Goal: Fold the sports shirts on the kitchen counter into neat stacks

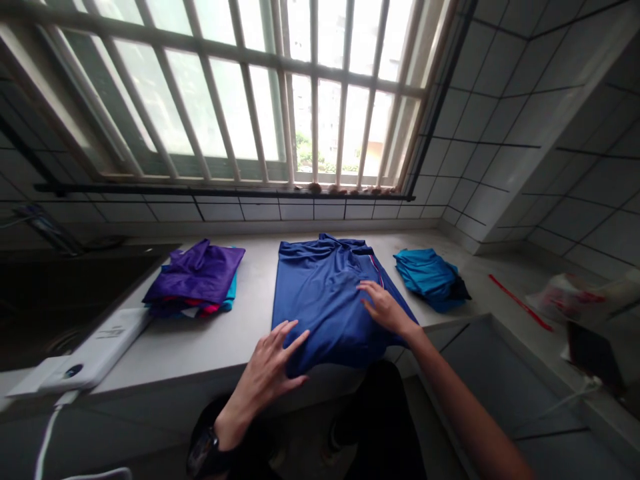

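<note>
A blue garment point(325, 300) lies spread on the pale surface point(257, 273), overhanging its edge at six o'clock. At the garment's seven, the left hand point(270, 363) has its grip apart; at four, the right hand point(386, 309) likewise, above the cloth. A purple-topped stack point(200, 277) sits at nine, a teal stack point(427, 273) at three.

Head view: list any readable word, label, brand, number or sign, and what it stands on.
No text can be read.
White box: dark marks on top, too blurred to read.
Bag: red marks, too blurred to tell if they are lettering.
Blue cloth: no lettering visible.
</note>
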`<state>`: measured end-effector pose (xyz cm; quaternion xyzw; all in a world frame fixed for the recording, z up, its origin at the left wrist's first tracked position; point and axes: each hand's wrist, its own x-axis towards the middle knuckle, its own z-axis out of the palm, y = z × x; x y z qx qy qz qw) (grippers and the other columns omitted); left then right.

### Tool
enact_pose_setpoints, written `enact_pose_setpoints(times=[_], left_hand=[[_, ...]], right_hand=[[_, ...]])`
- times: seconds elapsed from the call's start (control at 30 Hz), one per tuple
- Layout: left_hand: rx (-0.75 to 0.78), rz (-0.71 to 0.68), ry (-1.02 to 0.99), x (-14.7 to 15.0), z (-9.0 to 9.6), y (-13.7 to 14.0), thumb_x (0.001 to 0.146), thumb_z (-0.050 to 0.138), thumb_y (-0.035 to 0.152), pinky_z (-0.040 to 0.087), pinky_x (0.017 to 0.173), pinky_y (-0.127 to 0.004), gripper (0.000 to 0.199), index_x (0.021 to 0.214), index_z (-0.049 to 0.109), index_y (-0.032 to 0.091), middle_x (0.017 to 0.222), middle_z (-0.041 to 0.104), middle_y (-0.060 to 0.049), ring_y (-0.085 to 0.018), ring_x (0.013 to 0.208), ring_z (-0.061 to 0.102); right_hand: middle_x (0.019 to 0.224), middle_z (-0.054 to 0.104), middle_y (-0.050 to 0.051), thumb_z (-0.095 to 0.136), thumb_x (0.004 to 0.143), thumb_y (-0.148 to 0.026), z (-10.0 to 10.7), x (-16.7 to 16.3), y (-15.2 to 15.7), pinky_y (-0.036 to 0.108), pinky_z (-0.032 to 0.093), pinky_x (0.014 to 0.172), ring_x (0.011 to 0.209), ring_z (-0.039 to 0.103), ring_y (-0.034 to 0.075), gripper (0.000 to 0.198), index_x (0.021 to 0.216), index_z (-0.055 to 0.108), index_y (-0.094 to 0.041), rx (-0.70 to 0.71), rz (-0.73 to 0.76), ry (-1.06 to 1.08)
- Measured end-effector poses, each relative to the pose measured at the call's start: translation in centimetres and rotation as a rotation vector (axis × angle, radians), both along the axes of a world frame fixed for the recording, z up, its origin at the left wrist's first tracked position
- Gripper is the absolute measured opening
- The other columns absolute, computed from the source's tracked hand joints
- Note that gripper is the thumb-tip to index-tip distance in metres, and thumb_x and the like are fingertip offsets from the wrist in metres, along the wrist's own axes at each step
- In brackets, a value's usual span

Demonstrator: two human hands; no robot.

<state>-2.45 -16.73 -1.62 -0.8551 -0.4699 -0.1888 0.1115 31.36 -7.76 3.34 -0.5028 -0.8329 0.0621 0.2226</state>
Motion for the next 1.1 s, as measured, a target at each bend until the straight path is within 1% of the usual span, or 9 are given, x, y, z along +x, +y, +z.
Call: enact_pose_setpoints(times=[0.17, 0.27, 0.4, 0.53, 0.67, 0.83, 0.9, 1.0, 1.1], left_hand=[[0.044, -0.105, 0.048, -1.2, -2.0, 0.4, 0.085, 0.058, 0.006, 0.041, 0.117, -0.044, 0.074, 0.153, 0.051, 0.034, 0.160, 0.051, -0.008, -0.028, 0.148, 0.047], [0.051, -0.171, 0.001, -0.7, -1.8, 1.0, 0.087, 0.043, -0.002, 0.046, 0.113, -0.042, 0.066, 0.140, 0.064, 0.030, 0.151, 0.061, -0.007, -0.024, 0.142, 0.054], [-0.024, -0.215, -0.176, -0.5, -0.4, 1.0, 0.087, 0.039, -0.003, 0.056, 0.096, -0.036, 0.055, 0.123, 0.072, 0.024, 0.120, 0.077, -0.008, -0.021, 0.110, 0.071], [-0.136, -0.151, -0.385, -1.5, 1.6, -0.2, 0.083, 0.041, 0.002, 0.059, 0.087, -0.032, 0.054, 0.120, 0.073, 0.024, 0.104, 0.078, -0.006, -0.019, 0.095, 0.073], [-0.235, -0.019, -0.533, -2.5, 6.3, -0.3, 0.076, 0.049, 0.013, 0.058, 0.091, -0.032, 0.048, 0.116, 0.074, 0.025, 0.108, 0.079, -0.004, -0.023, 0.100, 0.074], [-0.262, 0.195, -0.601, -0.9, 15.7, 5.9, 0.083, 0.060, 0.037, 0.056, 0.082, -0.028, 0.032, 0.105, 0.075, 0.019, 0.095, 0.079, -0.004, -0.021, 0.088, 0.072], [-0.255, 0.291, -0.563, 0.1, 18.5, 9.9, 0.086, 0.059, 0.038, 0.054, 0.085, -0.028, 0.032, 0.105, 0.074, 0.017, 0.094, 0.078, -0.005, -0.022, 0.092, 0.071], [-0.217, 0.451, -0.491, 1.2, 19.4, 15.0, 0.091, 0.058, 0.035, 0.051, 0.097, -0.032, 0.044, 0.127, 0.066, 0.012, 0.118, 0.074, -0.013, -0.026, 0.112, 0.068], [-0.142, 0.563, -0.369, 1.3, 16.8, 17.5, 0.093, 0.058, 0.038, 0.047, 0.107, -0.042, 0.065, 0.148, 0.048, 0.004, 0.137, 0.062, -0.025, -0.034, 0.128, 0.060]], right_hand=[[0.157, 0.052, 0.014, 0.078, 0.082, -0.031, -5.4, 1.4, -7.7, 0.054, 0.038, 0.121, 0.146, 0.048, 0.031, 0.076, 0.153, 0.051, -0.027, 0.043, 0.170, -0.115], [0.158, 0.053, 0.011, 0.056, 0.088, -0.008, -7.7, 1.9, -7.9, 0.055, 0.035, 0.123, 0.149, 0.046, 0.027, 0.068, 0.152, 0.053, -0.030, 0.099, 0.087, -0.174], [0.136, 0.071, 0.008, 0.037, 0.091, 0.000, -7.5, 2.3, -7.1, 0.047, 0.049, 0.111, 0.132, 0.062, 0.023, 0.064, 0.137, 0.067, -0.031, 0.166, 0.142, -0.064], [0.112, 0.077, 0.007, 0.038, 0.086, 0.001, -4.3, 2.7, -8.1, 0.038, 0.058, 0.092, 0.105, 0.072, 0.022, 0.060, 0.128, 0.072, -0.028, 0.209, 0.177, 0.140], [0.111, 0.076, 0.006, 0.042, 0.075, 0.001, 1.8, 2.8, -7.2, 0.033, 0.056, 0.093, 0.105, 0.072, 0.021, 0.062, 0.122, 0.072, -0.025, 0.048, 0.194, 0.263], [0.112, 0.076, 0.004, 0.053, 0.084, -0.008, 11.3, 2.0, 0.6, 0.031, 0.054, 0.096, 0.104, 0.071, 0.023, 0.044, 0.123, 0.071, -0.019, -0.288, 0.210, 0.125], [0.114, 0.075, 0.006, 0.055, 0.086, -0.007, 14.1, 0.9, 4.4, 0.032, 0.051, 0.100, 0.107, 0.069, 0.023, 0.040, 0.121, 0.072, -0.017, -0.303, 0.159, 0.013], [0.133, 0.067, 0.014, 0.048, 0.088, 0.001, 16.0, -1.4, 8.1, 0.039, 0.046, 0.110, 0.124, 0.061, 0.027, 0.052, 0.135, 0.064, -0.014, -0.035, -0.192, -0.032], [0.145, 0.058, 0.018, 0.043, 0.090, 0.001, 15.0, -3.2, 8.6, 0.044, 0.044, 0.114, 0.135, 0.053, 0.030, 0.059, 0.146, 0.055, -0.014, 0.185, -0.342, 0.000]])
